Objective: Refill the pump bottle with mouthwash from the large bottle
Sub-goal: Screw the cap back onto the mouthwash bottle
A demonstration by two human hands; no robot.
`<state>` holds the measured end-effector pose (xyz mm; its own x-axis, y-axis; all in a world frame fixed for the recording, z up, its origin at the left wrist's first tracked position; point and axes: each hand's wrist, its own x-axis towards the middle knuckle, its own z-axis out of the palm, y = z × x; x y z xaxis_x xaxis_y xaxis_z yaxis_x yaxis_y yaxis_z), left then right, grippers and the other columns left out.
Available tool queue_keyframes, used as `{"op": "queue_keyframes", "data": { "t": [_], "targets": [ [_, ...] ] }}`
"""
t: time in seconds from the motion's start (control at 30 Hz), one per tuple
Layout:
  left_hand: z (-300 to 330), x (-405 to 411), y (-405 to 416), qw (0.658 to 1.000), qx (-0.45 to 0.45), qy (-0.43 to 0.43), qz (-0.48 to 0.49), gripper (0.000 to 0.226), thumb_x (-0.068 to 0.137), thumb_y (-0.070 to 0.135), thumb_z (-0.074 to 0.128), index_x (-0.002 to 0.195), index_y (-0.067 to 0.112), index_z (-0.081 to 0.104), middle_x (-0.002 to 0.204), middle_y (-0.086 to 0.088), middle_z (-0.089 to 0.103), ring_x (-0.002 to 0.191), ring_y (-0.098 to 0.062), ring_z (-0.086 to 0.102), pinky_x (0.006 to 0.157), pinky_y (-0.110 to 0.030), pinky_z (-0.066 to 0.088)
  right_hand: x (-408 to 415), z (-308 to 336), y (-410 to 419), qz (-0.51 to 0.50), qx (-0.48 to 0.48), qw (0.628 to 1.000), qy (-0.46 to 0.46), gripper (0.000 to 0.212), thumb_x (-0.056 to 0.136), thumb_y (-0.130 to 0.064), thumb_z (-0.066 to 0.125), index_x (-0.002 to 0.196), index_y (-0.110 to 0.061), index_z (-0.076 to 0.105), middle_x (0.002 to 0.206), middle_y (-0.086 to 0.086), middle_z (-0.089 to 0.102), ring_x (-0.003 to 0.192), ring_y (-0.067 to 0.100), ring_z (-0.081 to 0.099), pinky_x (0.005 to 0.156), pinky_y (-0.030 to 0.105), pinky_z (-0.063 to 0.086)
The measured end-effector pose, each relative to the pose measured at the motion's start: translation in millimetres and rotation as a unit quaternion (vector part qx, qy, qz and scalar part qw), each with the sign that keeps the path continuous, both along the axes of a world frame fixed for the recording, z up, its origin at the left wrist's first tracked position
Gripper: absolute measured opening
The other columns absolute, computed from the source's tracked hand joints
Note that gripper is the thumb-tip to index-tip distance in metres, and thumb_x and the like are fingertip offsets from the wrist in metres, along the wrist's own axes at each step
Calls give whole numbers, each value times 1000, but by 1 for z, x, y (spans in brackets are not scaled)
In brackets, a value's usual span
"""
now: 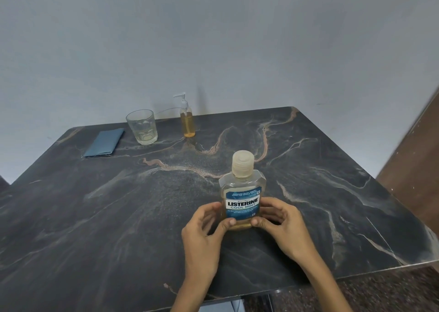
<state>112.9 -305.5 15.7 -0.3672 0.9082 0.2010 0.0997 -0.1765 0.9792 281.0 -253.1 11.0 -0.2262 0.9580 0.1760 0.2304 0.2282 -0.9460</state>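
A capped large bottle (241, 193) stands upright mid-table (95, 216), both hands, left (204, 226) and right (282, 221), grasping its base. The pump bottle (187, 119) stands far back, near a glass (142, 127). Pouring into that narrow neck could likely spill.

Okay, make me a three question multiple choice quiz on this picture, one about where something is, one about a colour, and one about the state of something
1. Where does the pump bottle stand?
A. At the table's far edge, right of the glass
B. Between the two hands
C. On the folded cloth

2. What colour is the folded cloth?
A. Red
B. Blue-grey
C. Yellow

3. What is the state of the large bottle?
A. Lying on its side, uncapped
B. Tipped over the glass, pouring
C. Upright, cap on, gripped low down by the left hand and right hand

Answers: 1 A, it stands near the wall beside the glass. 2 B, the cloth is dull blue. 3 C, the cap sits on the neck and fingers press both sides.
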Motion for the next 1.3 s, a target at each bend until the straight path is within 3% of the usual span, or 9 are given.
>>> {"op": "queue_keyframes", "data": {
  "t": [0.13, 0.3, 0.43, 0.57, 0.67, 0.8, 0.87, 0.97, 1.3],
  "targets": [
    [0, 3, -5, 1000, -11, 10, 1, 33, 76, 2, 71, 96, 28, 67, 89, 18, 71, 90, 6, 66, 73, -8, 50, -2, 2, -2, -14, -2, 1000, 10, 38, 70, -12, 79, 101, -31, 67, 99, -13, 72, 96, 4, 66, 83, 17, 52],
    [-1, 7, 2, 999, -15, 41, -27, 37, 87, 5, 61, 118, 25, 58, 107, 20, 64, 104, 9, 59, 87, -8, 46, -4, 5, -3, -45, -18, 997, 53, 38, 70, -6, 79, 95, -32, 67, 92, -19, 72, 92, 1, 67, 73, 11, 50],
    [2, 10, 20, 994, -7, 101, -50, 41, 92, 11, 55, 127, 29, 47, 126, 18, 50, 117, 10, 48, 96, -9, 40, -7, 11, 15, -66, -16, 995, 76, 40, 73, -4, 76, 106, -24, 67, 97, -8, 73, 96, 6, 67, 81, 19, 54],
    [15, 4, 64, 985, -6, 160, -65, 44, 94, 9, 49, 135, 23, 43, 117, 6, 42, 112, -4, 49, 101, -20, 40, -12, 24, 61, -97, -4, 993, 67, 42, 72, -1, 76, 112, -12, 66, 103, 3, 72, 100, 12, 66, 83, 21, 54],
    [29, -1, 110, 975, -14, 202, -87, 47, 96, 6, 44, 140, 21, 38, 111, 2, 42, 98, -4, 49, 89, -14, 42, -20, 38, 104, -117, 20, 992, 48, 44, 73, -2, 76, 115, -7, 64, 104, 2, 69, 97, 11, 65, 75, 9, 51],
    [44, -5, 177, 969, -35, 228, -93, 53, 96, 4, 40, 147, 15, 25, 117, 2, 36, 108, -4, 39, 94, -10, 27, -38, 51, 161, -143, 39, 988, 36, 43, 77, -6, 73, 119, -8, 63, 112, 1, 67, 99, 8, 61, 85, 17, 46],
    [43, -11, 212, 964, -42, 245, -95, 57, 96, 4, 39, 148, 15, 21, 125, 0, 39, 114, -8, 41, 94, -10, 28, -47, 55, 189, -162, 43, 985, 30, 42, 79, -7, 72, 119, -7, 63, 115, 5, 67, 100, 7, 59, 89, 21, 44],
    [35, -21, 258, 963, -51, 242, -108, 60, 95, 4, 40, 149, 18, 19, 142, -9, 41, 129, -22, 44, 108, -30, 35, -56, 57, 224, -176, 51, 982, 35, 39, 80, -4, 71, 118, -5, 64, 116, 7, 66, 103, 11, 60, 96, 24, 45],
    [7, -34, 330, 953, -80, 267, -116, 59, 96, 0, 32, 149, 21, 18, 142, -10, 40, 130, -24, 41, 108, -28, 28, -68, 26, 300, -172, 38, 984, 8, 39, 82, -4, 69, 120, -5, 61, 121, 8, 64, 110, 13, 57, 90, 20, 41]
  ]
}}
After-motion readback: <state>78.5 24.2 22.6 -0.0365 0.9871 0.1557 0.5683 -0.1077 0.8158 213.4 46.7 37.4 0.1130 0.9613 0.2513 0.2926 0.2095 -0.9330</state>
